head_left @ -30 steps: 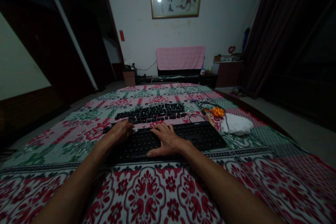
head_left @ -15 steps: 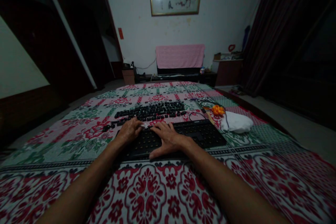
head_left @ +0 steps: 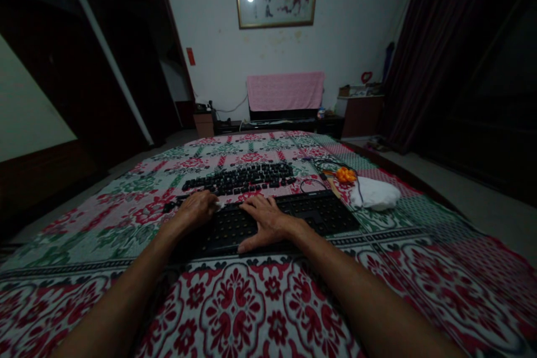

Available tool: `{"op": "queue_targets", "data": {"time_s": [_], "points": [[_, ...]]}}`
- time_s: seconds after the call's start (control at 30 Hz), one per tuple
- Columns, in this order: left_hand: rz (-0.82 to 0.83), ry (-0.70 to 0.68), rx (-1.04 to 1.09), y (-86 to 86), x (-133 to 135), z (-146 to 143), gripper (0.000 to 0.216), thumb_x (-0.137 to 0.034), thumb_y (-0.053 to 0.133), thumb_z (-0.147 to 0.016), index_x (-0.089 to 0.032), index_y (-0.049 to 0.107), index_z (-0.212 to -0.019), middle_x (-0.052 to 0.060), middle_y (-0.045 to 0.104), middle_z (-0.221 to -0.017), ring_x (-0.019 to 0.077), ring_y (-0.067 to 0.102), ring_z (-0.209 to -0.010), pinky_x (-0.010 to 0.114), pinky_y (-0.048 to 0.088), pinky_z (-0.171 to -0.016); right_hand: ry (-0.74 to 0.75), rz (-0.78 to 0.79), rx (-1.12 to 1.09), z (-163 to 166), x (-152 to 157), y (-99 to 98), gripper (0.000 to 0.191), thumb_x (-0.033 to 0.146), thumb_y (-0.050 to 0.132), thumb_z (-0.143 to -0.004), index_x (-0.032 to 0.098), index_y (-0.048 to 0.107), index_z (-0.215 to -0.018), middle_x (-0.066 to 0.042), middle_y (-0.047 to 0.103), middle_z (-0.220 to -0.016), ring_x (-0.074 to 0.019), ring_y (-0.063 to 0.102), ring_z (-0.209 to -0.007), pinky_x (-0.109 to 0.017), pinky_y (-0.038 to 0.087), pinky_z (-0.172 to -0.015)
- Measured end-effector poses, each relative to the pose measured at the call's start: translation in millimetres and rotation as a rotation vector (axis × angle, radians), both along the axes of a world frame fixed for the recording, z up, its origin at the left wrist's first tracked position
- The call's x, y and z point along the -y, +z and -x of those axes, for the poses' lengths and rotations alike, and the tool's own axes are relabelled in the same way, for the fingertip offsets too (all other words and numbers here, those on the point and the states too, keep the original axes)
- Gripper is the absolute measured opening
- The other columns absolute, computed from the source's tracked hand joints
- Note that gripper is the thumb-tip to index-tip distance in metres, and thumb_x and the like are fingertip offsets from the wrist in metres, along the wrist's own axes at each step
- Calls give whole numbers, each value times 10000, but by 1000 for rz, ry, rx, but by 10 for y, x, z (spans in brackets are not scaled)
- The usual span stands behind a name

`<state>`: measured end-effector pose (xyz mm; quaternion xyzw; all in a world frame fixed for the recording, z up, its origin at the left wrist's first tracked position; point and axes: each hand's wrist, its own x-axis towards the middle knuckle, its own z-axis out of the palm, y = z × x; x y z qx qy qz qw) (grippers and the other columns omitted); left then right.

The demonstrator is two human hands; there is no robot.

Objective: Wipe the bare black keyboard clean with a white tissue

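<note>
A black keyboard [head_left: 230, 229] lies in front of me with its keycaps off, rows of small round key posts showing. My right hand [head_left: 266, 221] spans it, fingers at the far edge and thumb at the near edge, holding it down. Over the keyboard's left end, my left hand [head_left: 197, 210] is closed on a small white tissue-like piece [head_left: 220, 205], mostly hidden by the fingers. Beyond the keyboard, many loose black keycaps [head_left: 247, 176] are spread in rough rows. A few more dark pieces [head_left: 170, 206] lie left of my left hand.
To the right are a white cloth bundle [head_left: 377, 194], an orange ruffled item [head_left: 346, 174] and a dark cable [head_left: 312, 182]. A patterned cloth [head_left: 235, 302] covers the table. Across the room, a pink towel [head_left: 285, 91] hangs over a dark screen on a low stand.
My left hand has shifted left along the keyboard with the white piece. My right hand stays in place on the keyboard. The view has tilted slightly.
</note>
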<state>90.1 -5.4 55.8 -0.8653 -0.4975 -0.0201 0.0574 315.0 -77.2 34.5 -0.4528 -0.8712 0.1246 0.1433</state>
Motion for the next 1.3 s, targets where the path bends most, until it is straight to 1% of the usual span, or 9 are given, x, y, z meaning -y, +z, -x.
{"op": "queue_targets", "data": {"time_s": [0.13,0.23,0.5,0.67,0.87,0.97,1.1,1.2,1.3], "points": [[-51,-21,109,-95,11,-49,319,-324,396,-846,-176,633,-998,79,614,-927,192,569,-858,277,416,-766,5,-10,8,5,-12,0,1004,763,561,-544,190,353,-1342,-133,342,-1359,-317,242,-1268,-543,109,-1058],[-68,-18,113,-140,3,-93,322,-307,403,-843,-184,627,-1039,74,606,-947,187,568,-865,271,414,-779,8,-21,5,6,-16,-4,999,761,559,-550,181,359,-1337,-135,348,-1350,-317,245,-1263,-536,124,-1057],[18,-40,-41,9,-21,-49,279,-272,402,-822,-217,653,-929,73,607,-867,191,572,-763,266,400,-634,16,-23,-4,7,2,1,989,753,563,-558,184,357,-1340,-125,342,-1360,-311,232,-1273,-520,120,-1063],[21,-19,1,31,-3,39,250,-273,434,-817,-216,656,-917,70,624,-856,191,571,-803,271,410,-695,0,-8,8,9,1,7,988,745,576,-551,198,352,-1344,-123,327,-1375,-322,206,-1287,-539,89,-1063],[-76,-42,148,-108,51,-63,294,-310,418,-850,-210,613,-1046,58,594,-931,170,553,-850,260,410,-764,9,-35,10,20,-15,-5,968,728,587,-556,197,365,-1334,-121,363,-1343,-315,253,-1258,-528,133,-1055],[-75,-43,96,-126,62,-123,297,-301,397,-862,-214,612,-1048,56,581,-905,165,553,-828,248,407,-744,3,-43,11,20,-23,-18,966,726,594,-551,207,365,-1332,-119,357,-1345,-319,247,-1261,-528,142,-1051],[-32,-93,27,-76,47,-123,293,-295,387,-856,-203,629,-994,65,578,-876,169,555,-780,250,406,-685,4,-38,16,13,-20,-23,982,742,578,-554,193,359,-1338,-130,338,-1359,-322,222,-1276,-523,132,-1055],[8,-147,34,-47,1,-72,285,-288,407,-838,-204,629,-995,71,594,-904,177,563,-812,254,409,-704,6,-25,11,7,-14,-20,997,751,574,-546,195,352,-1344,-127,346,-1354,-312,235,-1271,-516,123,-1062],[47,-120,35,-34,-43,1,272,-298,423,-825,-221,637,-975,65,622,-926,185,574,-850,261,411,-735,7,-20,3,7,-7,-8,987,745,574,-552,205,347,-1346,-118,341,-1360,-307,233,-1274,-515,109,-1066]]}}
